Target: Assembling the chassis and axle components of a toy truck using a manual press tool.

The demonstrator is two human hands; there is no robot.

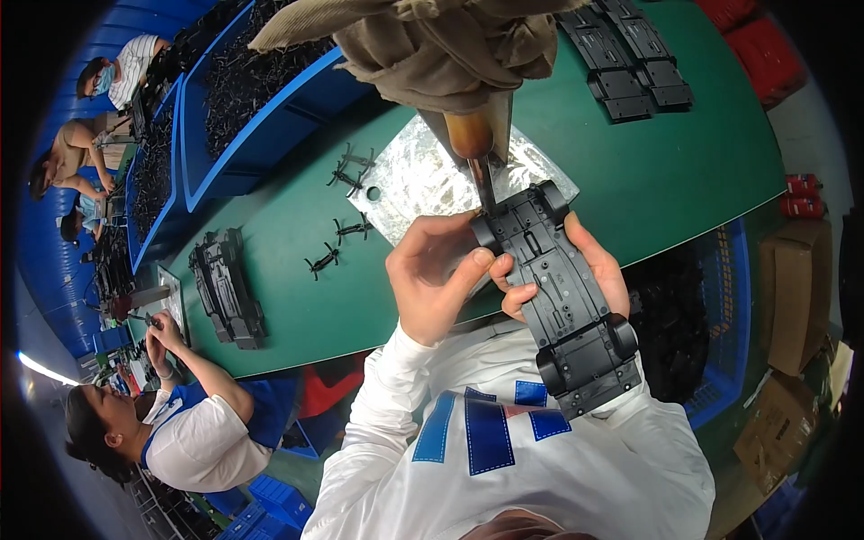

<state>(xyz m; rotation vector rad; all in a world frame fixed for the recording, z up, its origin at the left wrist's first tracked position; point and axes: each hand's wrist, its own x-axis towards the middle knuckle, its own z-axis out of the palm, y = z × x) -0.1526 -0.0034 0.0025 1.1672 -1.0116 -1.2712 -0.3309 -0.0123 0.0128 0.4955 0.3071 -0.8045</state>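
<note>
A black plastic toy car chassis (pixel 560 286) with wheels lies tilted across my hands, its ridged side facing up. My right hand (pixel 601 270) grips it from the right, with fingertips showing along its left edge. At the upper left wheel (pixel 487 236), my left hand (pixel 427 279) closes thumb and forefinger on the chassis. Just above that end hangs a machine's metal tip (pixel 482 184) below an amber-coloured collar; whether it touches the chassis, I cannot tell. Bunched brown cloth (pixel 441 54) wraps the machine above. Beneath lies a shiny silver-covered plate (pixel 409 180).
Small black axle-like parts (pixel 337 243) lie on the green table (pixel 297 306). More chassis sit stacked at left (pixel 225 288) and far right (pixel 630 63). Blue bins (pixel 261 117) hold black parts. A co-worker (pixel 198 414) sits at left. A blue crate (pixel 733 315) stands right.
</note>
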